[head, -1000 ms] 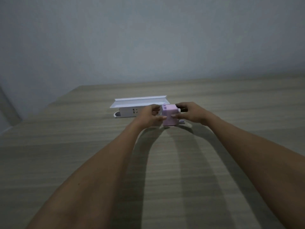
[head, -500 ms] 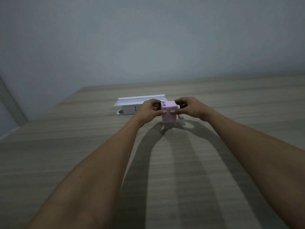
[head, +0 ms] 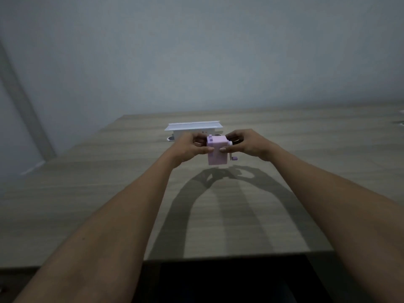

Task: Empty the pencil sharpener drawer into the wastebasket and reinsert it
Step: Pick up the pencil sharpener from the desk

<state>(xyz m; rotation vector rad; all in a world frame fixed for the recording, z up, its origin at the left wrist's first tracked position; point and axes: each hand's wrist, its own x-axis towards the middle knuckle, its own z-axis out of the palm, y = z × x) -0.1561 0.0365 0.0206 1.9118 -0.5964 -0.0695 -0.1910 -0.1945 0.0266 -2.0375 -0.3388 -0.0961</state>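
Nearest, both forearms reach out over the tabletop (head: 251,215) and meet at the pencil sharpener (head: 217,152), a small lilac box held clear of the wood, with its shadow lying below and nearer than the fingers. The left hand (head: 189,148) clamps the box's left side, thumb pressed on the near face and fingers (head: 200,136) curled over the far upper edge. The right hand (head: 248,143) grips the right side, thumb on the near face beside the left thumb, fingers wrapped behind the crank (head: 233,158), which hangs down just below them. Both wrists are roughly level, palms turned toward each other.

Judging by this, the task is at its start: the sharpener is lifted, and no drawer appears pulled out, though the drawer front cannot be made out on the dim near face. Next, one hand would need to steady the body while the other finds the drawer's edge and slides it straight out without spilling. No wastebasket is in view.

Just beyond the fingers sits a white power strip (head: 192,134) with a white tray (head: 193,126) resting across it.
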